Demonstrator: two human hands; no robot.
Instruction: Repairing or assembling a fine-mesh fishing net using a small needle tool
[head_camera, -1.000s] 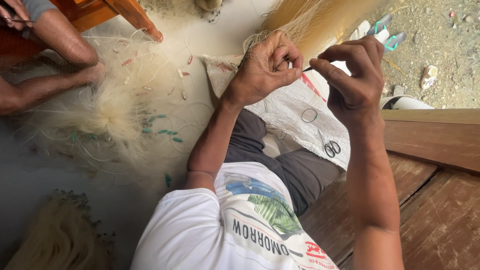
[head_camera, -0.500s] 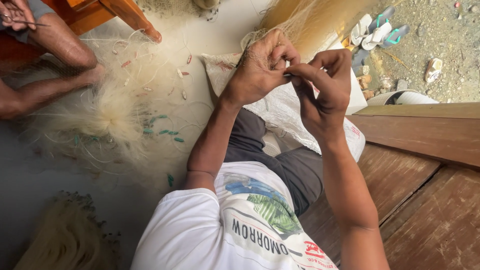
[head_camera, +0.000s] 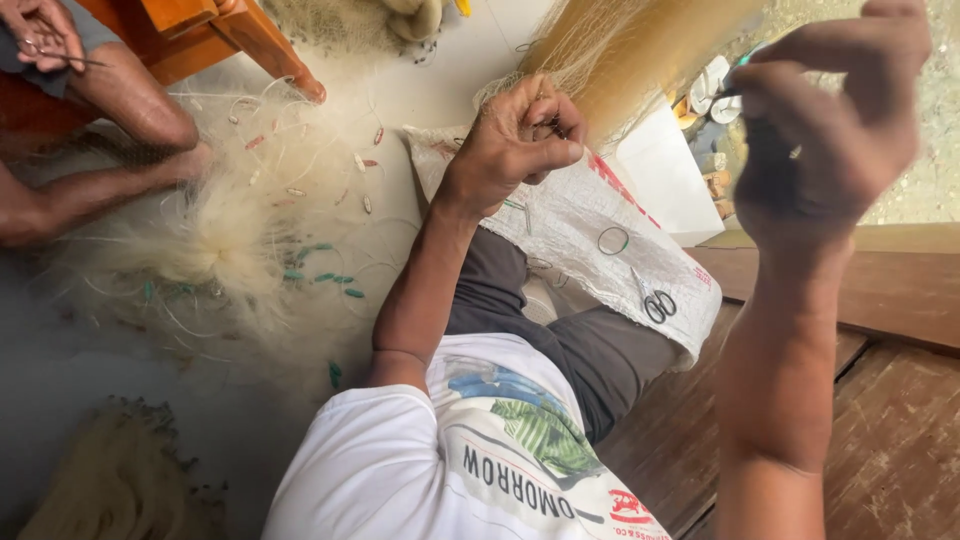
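At the far left, another person's hand (head_camera: 40, 32) and bare legs (head_camera: 110, 130) sat beside a heap of pale fishing net (head_camera: 225, 245) that was spread on the floor, with small green floats (head_camera: 335, 280) among its threads. A second bundle of net (head_camera: 110, 490) lay at the bottom left, cut off by the frame.

In the middle, the left hand (head_camera: 515, 145) was closed, its fingers pinching the lower edge of a yellowish stretch of netting (head_camera: 630, 50) that rose from the hand toward the top of the view. What exactly sat between the fingertips was hidden.

Below this hand, a white woven sack (head_camera: 580, 215) covered the lap, and small scissors (head_camera: 657, 300) lay on it, well apart from both hands.

At the right, the right hand (head_camera: 830, 120) was raised near the camera and blurred; its fingers were curled together, perhaps around a dark netting needle, but I cannot tell surely. It was apart from the netting.
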